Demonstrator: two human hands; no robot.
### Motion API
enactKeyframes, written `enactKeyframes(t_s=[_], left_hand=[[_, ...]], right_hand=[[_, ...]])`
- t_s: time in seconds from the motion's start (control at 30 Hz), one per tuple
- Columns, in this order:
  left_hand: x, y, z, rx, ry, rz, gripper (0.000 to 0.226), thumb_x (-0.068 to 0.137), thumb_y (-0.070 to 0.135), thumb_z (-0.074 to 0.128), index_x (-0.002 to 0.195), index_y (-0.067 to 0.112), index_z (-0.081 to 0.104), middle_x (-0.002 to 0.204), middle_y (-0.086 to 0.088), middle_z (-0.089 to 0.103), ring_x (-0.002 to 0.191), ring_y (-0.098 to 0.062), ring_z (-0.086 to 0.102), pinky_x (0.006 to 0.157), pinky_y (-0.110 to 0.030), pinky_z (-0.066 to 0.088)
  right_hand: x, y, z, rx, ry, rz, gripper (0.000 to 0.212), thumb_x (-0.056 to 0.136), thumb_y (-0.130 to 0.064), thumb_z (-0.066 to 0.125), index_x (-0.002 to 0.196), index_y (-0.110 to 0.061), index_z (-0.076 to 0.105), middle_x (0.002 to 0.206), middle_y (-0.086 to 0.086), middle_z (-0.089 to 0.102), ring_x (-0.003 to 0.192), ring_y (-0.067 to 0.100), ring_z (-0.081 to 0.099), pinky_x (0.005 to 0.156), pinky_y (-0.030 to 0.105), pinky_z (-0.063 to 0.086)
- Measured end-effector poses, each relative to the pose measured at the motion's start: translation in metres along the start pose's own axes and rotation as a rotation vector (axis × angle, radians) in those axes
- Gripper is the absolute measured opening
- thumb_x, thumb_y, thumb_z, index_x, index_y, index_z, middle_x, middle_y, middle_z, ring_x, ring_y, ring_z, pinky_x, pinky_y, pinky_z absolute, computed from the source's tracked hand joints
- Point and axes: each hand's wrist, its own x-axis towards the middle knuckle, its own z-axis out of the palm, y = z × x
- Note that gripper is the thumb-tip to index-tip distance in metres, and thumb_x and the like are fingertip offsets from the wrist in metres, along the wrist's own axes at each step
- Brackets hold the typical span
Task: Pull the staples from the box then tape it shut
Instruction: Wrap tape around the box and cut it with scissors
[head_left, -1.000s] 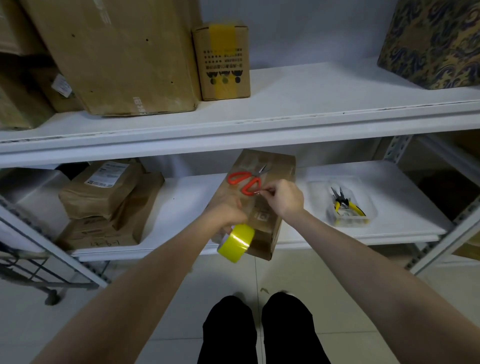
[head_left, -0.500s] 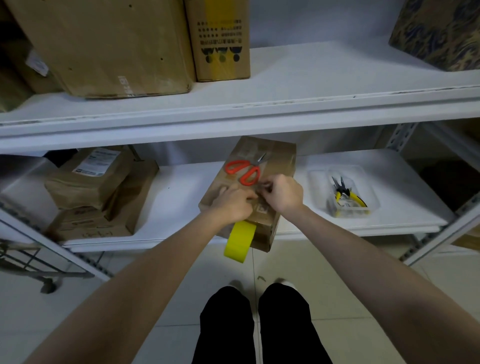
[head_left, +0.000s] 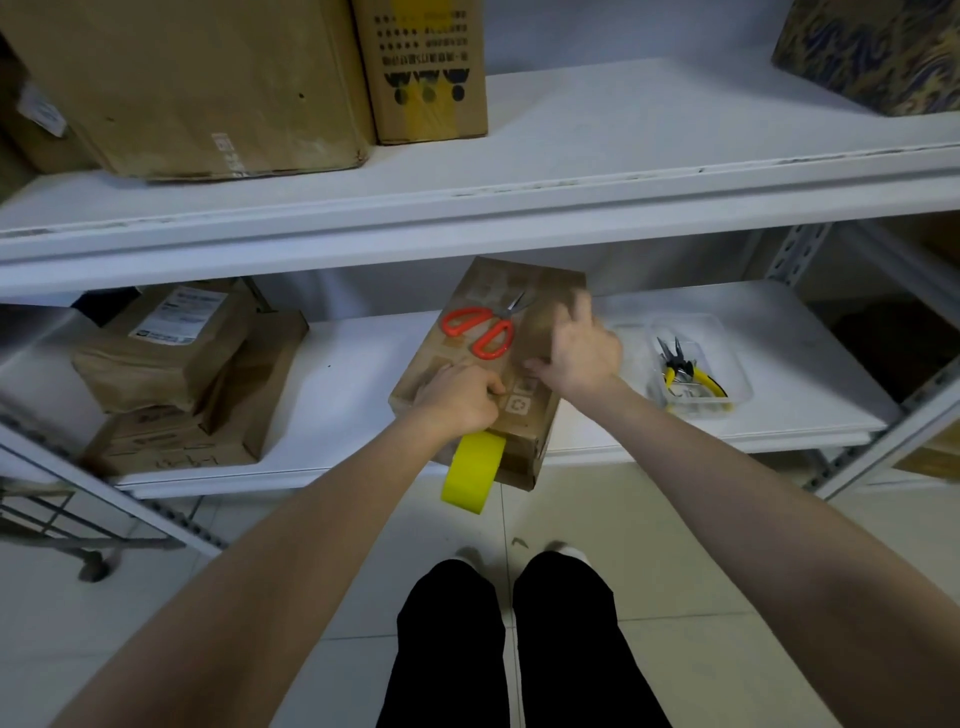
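Observation:
A brown cardboard box (head_left: 540, 421) lies on the lower white shelf (head_left: 343, 384), its near end sticking out over the shelf edge. Red-handled scissors (head_left: 480, 327) rest on its top. My left hand (head_left: 460, 397) grips a roll of yellow tape (head_left: 474, 470) at the box's near end, the roll hanging below the hand. My right hand (head_left: 582, 348) lies flat on the box top with fingers spread, blurred by motion. I cannot make out any tape strip or staples on the box.
A clear plastic tray (head_left: 727, 374) holding yellow-handled pliers (head_left: 685, 371) sits to the right on the same shelf. Brown parcels (head_left: 171, 364) are stacked at the left. Large cartons (head_left: 208, 88) stand on the upper shelf (head_left: 623, 156). My legs and a tiled floor are below.
My right hand has left its pinch near the left hand and slid forward along the box top with fingers opened out. The left hand stays at the near end with the tape roll.

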Motion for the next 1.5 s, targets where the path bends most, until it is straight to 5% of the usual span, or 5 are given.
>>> enactKeyframes(t_s=[0.07, 0.2, 0.6, 1.2, 1.5], left_hand=[[-0.001, 0.001, -0.004, -0.005, 0.007, -0.001, 0.032, 0.086, 0.013, 0.051, 0.109, 0.025, 0.069, 0.123, 0.004, 0.061, 0.114, -0.019, 0.054, 0.098, -0.038, 0.047], [-0.004, 0.005, -0.006, 0.026, 0.012, 0.002, 0.027, 0.083, 0.011, 0.052, 0.099, 0.022, 0.071, 0.112, 0.002, 0.066, 0.105, -0.020, 0.059, 0.093, -0.037, 0.050], [-0.002, 0.004, -0.001, 0.075, -0.063, -0.048, 0.046, 0.082, 0.018, 0.051, 0.124, 0.034, 0.058, 0.137, 0.002, 0.048, 0.124, -0.023, 0.046, 0.103, -0.044, 0.041], [-0.021, -0.004, -0.005, -0.103, -0.068, -0.088, 0.025, 0.091, 0.017, 0.052, 0.110, 0.020, 0.069, 0.117, 0.003, 0.063, 0.109, -0.016, 0.054, 0.093, -0.025, 0.041], [-0.005, -0.019, -0.010, -0.158, 0.056, -0.109, 0.013, 0.082, 0.013, 0.054, 0.079, 0.011, 0.067, 0.083, -0.003, 0.061, 0.080, -0.018, 0.052, 0.070, -0.030, 0.042]], right_hand=[[0.000, 0.008, 0.002, 0.052, 0.015, -0.201, 0.038, 0.085, -0.022, 0.062, 0.123, -0.021, 0.057, 0.129, 0.001, 0.050, 0.120, 0.026, 0.049, 0.094, 0.037, 0.039], [-0.008, 0.009, 0.014, 0.106, -0.138, -0.418, 0.052, 0.082, -0.005, 0.050, 0.125, -0.032, 0.060, 0.132, -0.013, 0.056, 0.123, 0.018, 0.044, 0.099, 0.037, 0.035], [-0.027, 0.021, 0.016, 0.318, -0.237, -0.387, 0.049, 0.075, -0.041, 0.075, 0.120, -0.026, 0.065, 0.136, -0.006, 0.055, 0.121, 0.019, 0.045, 0.100, 0.032, 0.038], [-0.024, 0.017, 0.007, 0.550, -0.466, -0.257, 0.038, 0.075, -0.009, 0.072, 0.113, -0.016, 0.072, 0.141, 0.001, 0.051, 0.131, 0.013, 0.045, 0.109, 0.025, 0.033], [0.002, -0.028, 0.001, 0.402, -0.068, -0.170, 0.038, 0.084, -0.007, 0.049, 0.104, -0.028, 0.073, 0.113, 0.001, 0.068, 0.107, 0.021, 0.061, 0.086, 0.026, 0.048]])
